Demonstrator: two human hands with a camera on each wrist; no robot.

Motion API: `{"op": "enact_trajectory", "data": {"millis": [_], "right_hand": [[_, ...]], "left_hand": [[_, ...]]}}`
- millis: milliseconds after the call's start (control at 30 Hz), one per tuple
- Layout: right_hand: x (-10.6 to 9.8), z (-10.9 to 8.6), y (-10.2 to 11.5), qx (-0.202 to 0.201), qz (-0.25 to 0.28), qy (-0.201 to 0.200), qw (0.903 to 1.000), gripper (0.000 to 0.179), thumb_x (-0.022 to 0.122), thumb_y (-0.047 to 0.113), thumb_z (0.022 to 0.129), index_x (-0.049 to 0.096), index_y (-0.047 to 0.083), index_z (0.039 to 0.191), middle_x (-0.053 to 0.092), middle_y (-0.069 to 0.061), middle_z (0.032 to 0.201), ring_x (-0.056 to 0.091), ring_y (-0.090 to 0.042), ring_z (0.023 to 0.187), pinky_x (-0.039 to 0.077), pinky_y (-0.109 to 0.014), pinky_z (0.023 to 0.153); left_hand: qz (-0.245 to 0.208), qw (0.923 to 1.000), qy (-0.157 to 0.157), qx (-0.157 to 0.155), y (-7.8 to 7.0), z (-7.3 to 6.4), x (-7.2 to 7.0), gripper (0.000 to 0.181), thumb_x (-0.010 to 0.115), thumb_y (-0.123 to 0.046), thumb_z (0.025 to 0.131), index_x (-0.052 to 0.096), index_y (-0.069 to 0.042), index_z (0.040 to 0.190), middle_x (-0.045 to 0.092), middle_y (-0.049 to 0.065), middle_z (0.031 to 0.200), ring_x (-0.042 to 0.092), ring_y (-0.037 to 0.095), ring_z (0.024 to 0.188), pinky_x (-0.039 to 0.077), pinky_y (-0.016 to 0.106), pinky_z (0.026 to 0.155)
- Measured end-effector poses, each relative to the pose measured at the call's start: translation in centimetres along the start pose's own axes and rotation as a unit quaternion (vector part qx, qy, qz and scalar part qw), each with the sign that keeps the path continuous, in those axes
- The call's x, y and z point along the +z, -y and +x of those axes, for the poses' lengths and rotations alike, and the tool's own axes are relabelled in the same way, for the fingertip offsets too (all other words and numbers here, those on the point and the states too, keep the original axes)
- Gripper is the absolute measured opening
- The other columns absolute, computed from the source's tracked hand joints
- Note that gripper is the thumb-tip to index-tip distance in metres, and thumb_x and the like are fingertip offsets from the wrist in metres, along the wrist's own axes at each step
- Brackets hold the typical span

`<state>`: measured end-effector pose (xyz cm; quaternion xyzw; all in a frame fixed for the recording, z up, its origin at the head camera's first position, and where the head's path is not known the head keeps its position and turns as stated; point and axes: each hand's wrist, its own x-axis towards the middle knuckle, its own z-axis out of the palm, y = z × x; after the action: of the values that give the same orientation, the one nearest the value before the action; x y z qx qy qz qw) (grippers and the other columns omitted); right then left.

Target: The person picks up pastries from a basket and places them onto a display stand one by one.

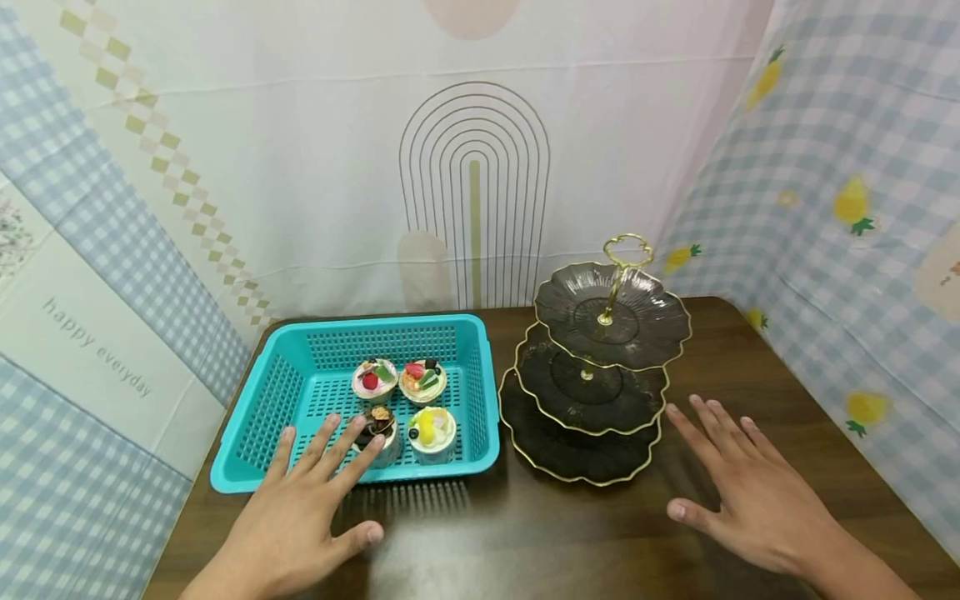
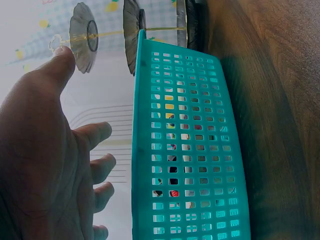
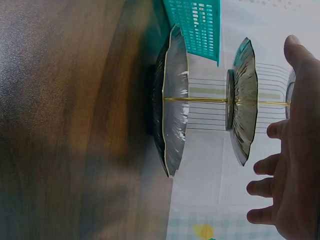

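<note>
My left hand is spread with straight fingers at the front of a turquoise plastic basket, its fingertips overlapping the basket in the head view. Inside stand several cupcakes: one with a raspberry, one with strawberry, a yellow-topped one and a chocolate one partly behind my fingers. To the right of the basket stands a three-tier dark stand with gold scalloped rims and a gold handle; its plates hold nothing. My right hand, fingers spread, hovers right of the stand, holding nothing.
Everything stands on a dark brown wooden table. A pale cloth with an arch pattern hangs behind its back edge. Checked cloths with pineapples close off the right side, and a blue checked one the left.
</note>
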<state>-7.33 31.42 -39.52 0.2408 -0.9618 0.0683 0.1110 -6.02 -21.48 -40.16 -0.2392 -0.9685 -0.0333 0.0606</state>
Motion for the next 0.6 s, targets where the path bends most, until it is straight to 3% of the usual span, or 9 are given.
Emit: {"op": "enact_trajectory", "data": {"millis": [100, 167, 233, 300, 600], "right_hand": [[-0.2, -0.1, 0.2, 0.011, 0.013, -0.005, 0.9998, 0.104, 0.076, 0.062, 0.084, 0.025, 0.019, 0.164, 0.044, -0.019, 0.154, 0.039, -0.042, 0.142, 0.021, -0.053, 0.121], [-0.4, -0.1, 0.6, 0.018, 0.027, -0.015, 0.9994, 0.101, 0.078, 0.062, 0.082, 0.033, 0.019, 0.161, 0.053, -0.015, 0.144, 0.053, -0.039, 0.127, 0.041, -0.058, 0.107], [-0.6, -0.2, 1.0, 0.019, 0.036, -0.019, 0.9990, 0.097, 0.080, 0.061, 0.081, 0.038, 0.020, 0.158, 0.056, -0.011, 0.139, 0.056, -0.036, 0.122, 0.051, -0.059, 0.090], [-0.6, -0.2, 1.3, 0.008, 0.038, -0.027, 0.9989, 0.095, 0.081, 0.060, 0.080, 0.041, 0.020, 0.156, 0.057, -0.008, 0.137, 0.058, -0.032, 0.119, 0.054, -0.057, 0.080], [0.1, 1.1, 3.0, -0.067, 0.053, -0.044, 0.9954, 0.093, 0.085, 0.058, 0.076, 0.046, 0.021, 0.153, 0.058, 0.000, 0.135, 0.063, -0.024, 0.113, 0.057, -0.050, 0.076]], "left_hand": [[-0.002, 1.0000, -0.005, 0.003, 0.0, 0.0, 0.1, 0.083, 0.047, -0.075, 0.095, 0.033, -0.029, 0.162, 0.024, 0.004, 0.168, 0.018, 0.035, 0.154, -0.009, 0.059, 0.121], [-0.007, 1.0000, -0.006, 0.000, 0.0, 0.0, 0.2, 0.082, 0.047, -0.074, 0.095, 0.034, -0.028, 0.162, 0.025, 0.004, 0.168, 0.019, 0.036, 0.154, -0.009, 0.058, 0.122], [-0.014, 0.9999, -0.004, -0.003, 0.0, -0.1, 0.3, 0.081, 0.047, -0.074, 0.096, 0.035, -0.028, 0.162, 0.025, 0.005, 0.168, 0.021, 0.037, 0.153, -0.009, 0.056, 0.122], [-0.020, 0.9998, 0.001, -0.008, 0.0, -0.2, 0.4, 0.080, 0.046, -0.073, 0.096, 0.035, -0.028, 0.162, 0.025, 0.005, 0.168, 0.022, 0.037, 0.153, -0.011, 0.054, 0.122], [-0.030, 0.9995, 0.001, -0.007, -0.1, -0.4, 0.9, 0.077, 0.047, -0.070, 0.098, 0.038, -0.026, 0.160, 0.031, 0.006, 0.165, 0.025, 0.037, 0.151, -0.011, 0.051, 0.123]]}}
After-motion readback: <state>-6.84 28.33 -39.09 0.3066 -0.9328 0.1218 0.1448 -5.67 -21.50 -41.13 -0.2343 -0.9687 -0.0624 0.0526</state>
